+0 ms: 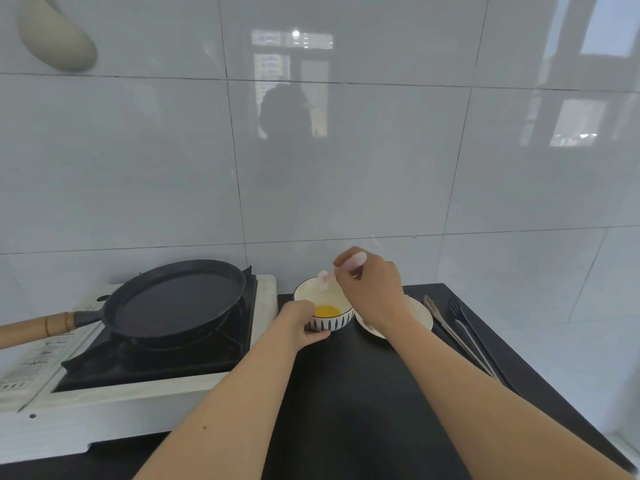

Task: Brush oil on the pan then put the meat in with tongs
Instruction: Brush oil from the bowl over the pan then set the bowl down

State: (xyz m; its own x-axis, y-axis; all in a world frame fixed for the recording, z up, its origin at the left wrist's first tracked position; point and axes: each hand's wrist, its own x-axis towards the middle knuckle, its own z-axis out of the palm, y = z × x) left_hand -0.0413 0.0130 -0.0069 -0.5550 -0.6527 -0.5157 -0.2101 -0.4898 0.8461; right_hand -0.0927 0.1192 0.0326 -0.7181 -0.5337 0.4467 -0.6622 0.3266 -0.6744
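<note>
A black flat pan (176,299) with a wooden handle sits on a portable gas stove (145,386) at the left. Right of the stove stands a white bowl (334,322) with dark stripes and yellow oil at its bottom. My left hand (299,323) grips the bowl's near left side. My right hand (369,289) hovers over the bowl, pinching a pale pink brush (325,277) whose head points down into it. A white plate (420,311) lies behind my right wrist, its contents mostly hidden. Metal tongs (457,336) lie on the counter at the right.
A dark spatula (474,330) lies beside the tongs near the black counter's right edge (519,368). Glossy grey wall tiles rise directly behind the stove and bowl. The pan's handle (34,329) sticks out to the left.
</note>
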